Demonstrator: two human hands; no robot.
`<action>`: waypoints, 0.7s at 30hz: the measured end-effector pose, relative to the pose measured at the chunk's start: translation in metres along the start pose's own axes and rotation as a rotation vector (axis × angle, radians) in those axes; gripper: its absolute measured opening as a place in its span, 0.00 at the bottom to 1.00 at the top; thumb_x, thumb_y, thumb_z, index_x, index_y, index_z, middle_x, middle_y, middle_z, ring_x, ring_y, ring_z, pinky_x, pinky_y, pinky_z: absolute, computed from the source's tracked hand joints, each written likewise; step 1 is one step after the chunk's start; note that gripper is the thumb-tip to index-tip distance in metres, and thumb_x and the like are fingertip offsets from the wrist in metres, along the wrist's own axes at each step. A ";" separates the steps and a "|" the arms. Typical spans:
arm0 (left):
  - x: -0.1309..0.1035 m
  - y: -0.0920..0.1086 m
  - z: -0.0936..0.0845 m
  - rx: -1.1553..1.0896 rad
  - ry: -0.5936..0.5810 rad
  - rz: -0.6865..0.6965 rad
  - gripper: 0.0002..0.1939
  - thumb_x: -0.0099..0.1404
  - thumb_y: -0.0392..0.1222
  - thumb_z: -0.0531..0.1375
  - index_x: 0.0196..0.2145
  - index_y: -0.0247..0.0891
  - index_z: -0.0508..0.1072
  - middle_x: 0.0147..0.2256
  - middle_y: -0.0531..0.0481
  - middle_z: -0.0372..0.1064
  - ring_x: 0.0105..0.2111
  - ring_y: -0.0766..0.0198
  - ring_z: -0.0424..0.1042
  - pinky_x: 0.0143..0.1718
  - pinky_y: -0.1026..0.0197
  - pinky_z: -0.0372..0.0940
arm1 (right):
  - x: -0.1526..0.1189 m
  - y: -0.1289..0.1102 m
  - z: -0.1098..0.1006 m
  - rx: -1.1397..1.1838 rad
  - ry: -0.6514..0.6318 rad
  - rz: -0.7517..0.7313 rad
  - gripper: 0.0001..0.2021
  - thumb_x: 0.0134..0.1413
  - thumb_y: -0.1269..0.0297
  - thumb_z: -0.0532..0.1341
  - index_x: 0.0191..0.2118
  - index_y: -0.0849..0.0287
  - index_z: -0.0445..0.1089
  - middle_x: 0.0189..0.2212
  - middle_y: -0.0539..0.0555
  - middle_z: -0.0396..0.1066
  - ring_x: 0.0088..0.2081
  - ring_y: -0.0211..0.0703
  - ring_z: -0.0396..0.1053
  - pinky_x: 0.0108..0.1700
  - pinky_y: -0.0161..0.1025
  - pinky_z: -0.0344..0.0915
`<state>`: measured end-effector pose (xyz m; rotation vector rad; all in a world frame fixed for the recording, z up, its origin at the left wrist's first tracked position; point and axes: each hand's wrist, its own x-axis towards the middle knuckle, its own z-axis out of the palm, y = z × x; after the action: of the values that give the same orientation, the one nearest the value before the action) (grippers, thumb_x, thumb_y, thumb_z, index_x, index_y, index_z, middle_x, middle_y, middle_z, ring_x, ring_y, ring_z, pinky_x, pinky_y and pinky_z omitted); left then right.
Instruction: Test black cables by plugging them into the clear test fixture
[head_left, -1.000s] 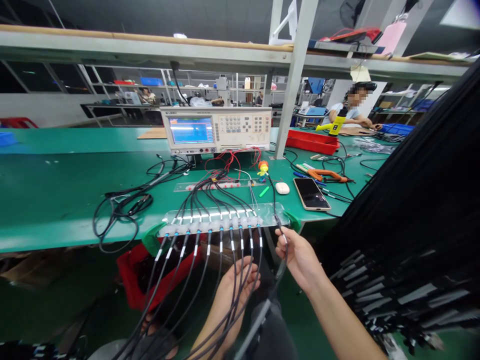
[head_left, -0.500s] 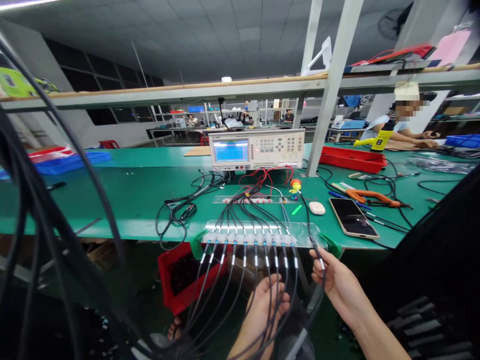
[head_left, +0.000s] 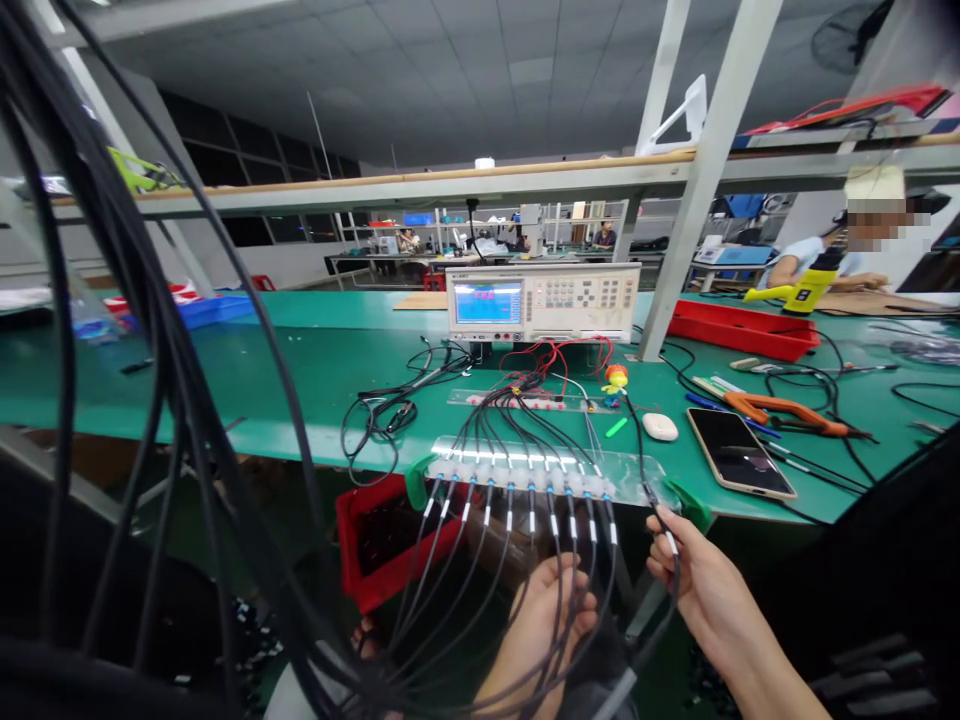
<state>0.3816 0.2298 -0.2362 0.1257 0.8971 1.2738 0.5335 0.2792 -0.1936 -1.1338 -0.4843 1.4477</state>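
My right hand [head_left: 709, 575] pinches a black cable [head_left: 672, 540] with a white sleeve, just below the right end of a clear plastic strip [head_left: 637, 468]. That cable's upper end meets another black lead near a green clamp [head_left: 688, 506]. My left hand [head_left: 551, 605] is palm up with curled fingers, behind several hanging black cables [head_left: 510, 550]; whether it grips anything is hidden. Those cables, with white sleeves and blue tips, are plugged into a row of whitish connectors [head_left: 529, 478] on the strip. A bench meter [head_left: 544, 302] with a lit blue screen stands behind, wired by red and black leads.
A phone [head_left: 739, 452], a white case [head_left: 660, 427], orange-handled pliers [head_left: 787, 412] and a small toy figure [head_left: 616, 380] lie on the green bench [head_left: 292, 400]. Red bins stand behind and below. Thick black cables [head_left: 142, 300] hang at left. A person sits at far right.
The view has turned left, so everything sits further right. Red marks now show on the meter's screen. Both hands keep nearly the same pose, the right one still on its cable.
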 end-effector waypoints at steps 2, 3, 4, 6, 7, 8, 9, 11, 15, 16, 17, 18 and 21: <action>0.000 0.002 -0.002 -0.005 -0.005 0.014 0.03 0.56 0.35 0.63 0.31 0.37 0.76 0.24 0.50 0.72 0.21 0.70 0.72 0.22 0.70 0.65 | 0.000 0.000 0.002 -0.005 0.015 0.006 0.19 0.32 0.55 0.74 0.26 0.64 0.72 0.14 0.42 0.54 0.17 0.28 0.51 0.20 0.27 0.59; -0.001 0.004 -0.004 -0.008 -0.012 0.020 0.03 0.56 0.35 0.63 0.31 0.38 0.77 0.24 0.51 0.73 0.22 0.70 0.72 0.23 0.70 0.66 | -0.001 0.001 0.003 -0.004 0.020 0.008 0.18 0.32 0.55 0.73 0.26 0.63 0.71 0.14 0.42 0.53 0.17 0.28 0.51 0.20 0.27 0.59; -0.002 0.006 -0.005 -0.012 -0.020 0.024 0.03 0.56 0.35 0.63 0.31 0.38 0.77 0.24 0.51 0.73 0.22 0.70 0.72 0.24 0.69 0.66 | -0.002 0.001 0.003 -0.002 0.023 0.006 0.18 0.32 0.55 0.73 0.26 0.63 0.71 0.14 0.42 0.53 0.18 0.28 0.51 0.20 0.27 0.59; -0.004 0.010 -0.007 -0.023 -0.033 0.035 0.03 0.55 0.35 0.63 0.31 0.38 0.77 0.24 0.51 0.73 0.23 0.69 0.72 0.25 0.69 0.67 | -0.007 0.004 0.002 -0.007 0.012 -0.005 0.17 0.33 0.55 0.73 0.24 0.62 0.71 0.13 0.42 0.51 0.18 0.29 0.51 0.19 0.28 0.58; -0.004 0.012 -0.008 -0.030 -0.037 0.040 0.04 0.55 0.35 0.63 0.31 0.38 0.77 0.25 0.51 0.73 0.24 0.69 0.72 0.26 0.69 0.67 | -0.011 0.006 0.000 -0.021 -0.002 -0.009 0.17 0.34 0.54 0.73 0.23 0.62 0.70 0.13 0.42 0.51 0.18 0.30 0.51 0.19 0.29 0.58; -0.005 0.014 -0.009 -0.037 -0.036 0.041 0.04 0.56 0.34 0.63 0.32 0.37 0.77 0.25 0.51 0.73 0.24 0.69 0.72 0.27 0.68 0.67 | -0.015 0.009 -0.003 -0.046 -0.015 -0.008 0.17 0.36 0.54 0.72 0.22 0.61 0.69 0.14 0.43 0.51 0.18 0.30 0.51 0.20 0.30 0.58; -0.005 0.016 -0.010 -0.042 -0.033 0.039 0.05 0.55 0.34 0.63 0.32 0.37 0.76 0.25 0.51 0.73 0.24 0.69 0.72 0.27 0.68 0.67 | -0.019 0.011 -0.007 -0.076 -0.020 -0.006 0.17 0.37 0.53 0.71 0.22 0.61 0.69 0.14 0.44 0.52 0.19 0.31 0.52 0.21 0.30 0.59; -0.005 0.018 -0.011 -0.048 -0.022 0.021 0.05 0.55 0.34 0.64 0.32 0.36 0.76 0.25 0.52 0.72 0.24 0.69 0.72 0.27 0.68 0.66 | -0.025 0.014 -0.013 -0.128 -0.002 -0.012 0.17 0.39 0.51 0.70 0.23 0.60 0.70 0.15 0.45 0.54 0.21 0.33 0.55 0.23 0.31 0.61; -0.004 0.018 -0.010 -0.022 -0.010 -0.015 0.07 0.52 0.34 0.66 0.32 0.36 0.76 0.25 0.53 0.72 0.24 0.70 0.71 0.27 0.69 0.66 | -0.021 0.013 -0.016 -0.149 0.028 -0.053 0.19 0.39 0.49 0.70 0.29 0.61 0.74 0.17 0.45 0.55 0.22 0.33 0.55 0.25 0.31 0.61; -0.004 0.018 -0.009 -0.014 -0.011 -0.020 0.08 0.51 0.34 0.67 0.32 0.36 0.76 0.25 0.53 0.72 0.24 0.70 0.71 0.27 0.69 0.66 | -0.017 0.012 -0.015 -0.148 0.010 -0.060 0.19 0.40 0.49 0.70 0.30 0.61 0.75 0.17 0.45 0.55 0.22 0.33 0.54 0.25 0.30 0.61; -0.003 0.017 -0.009 -0.008 -0.011 -0.025 0.09 0.50 0.35 0.68 0.32 0.36 0.76 0.25 0.54 0.72 0.24 0.71 0.71 0.27 0.69 0.66 | -0.014 0.010 -0.012 -0.145 -0.008 -0.067 0.19 0.41 0.49 0.69 0.31 0.61 0.75 0.17 0.45 0.55 0.22 0.32 0.54 0.25 0.30 0.60; -0.002 0.016 -0.009 -0.004 -0.011 -0.030 0.10 0.50 0.36 0.68 0.32 0.37 0.76 0.25 0.54 0.73 0.24 0.71 0.71 0.27 0.69 0.66 | -0.010 0.009 -0.010 -0.138 -0.020 -0.074 0.19 0.42 0.49 0.69 0.32 0.61 0.75 0.17 0.45 0.54 0.22 0.32 0.54 0.25 0.30 0.59; 0.001 0.014 -0.010 0.000 -0.010 -0.034 0.12 0.48 0.38 0.70 0.33 0.37 0.76 0.25 0.54 0.73 0.24 0.71 0.71 0.28 0.69 0.66 | -0.004 0.008 -0.004 -0.102 -0.021 -0.078 0.18 0.44 0.50 0.68 0.32 0.61 0.75 0.17 0.44 0.55 0.22 0.32 0.54 0.24 0.29 0.58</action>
<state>0.3647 0.2316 -0.2358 0.1163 0.8874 1.2410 0.5321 0.2722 -0.2006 -1.1685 -0.6167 1.3811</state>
